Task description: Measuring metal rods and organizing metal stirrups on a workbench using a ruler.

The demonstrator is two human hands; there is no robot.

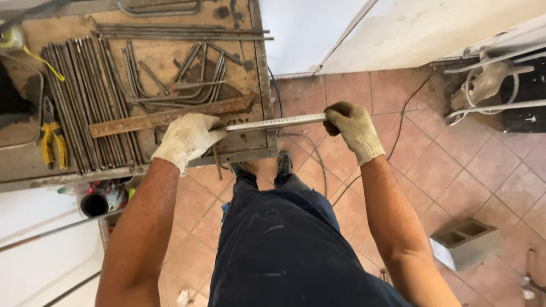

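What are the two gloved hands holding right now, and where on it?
Both hold one pale metal measuring strip. The left gloved hand grips its end over the wooden workbench; the right gloved hand grips the other end, out over the tiled floor.

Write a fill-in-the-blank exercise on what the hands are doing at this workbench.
1. Both hands wear ____ gloves.
2. The left hand and right hand hold a measuring ____ stretched between them.
3. The rusty flat bar lies across a row of metal ____ on the workbench.
4. The pliers have ____ handles.

Missing words: white; tape; rods; yellow
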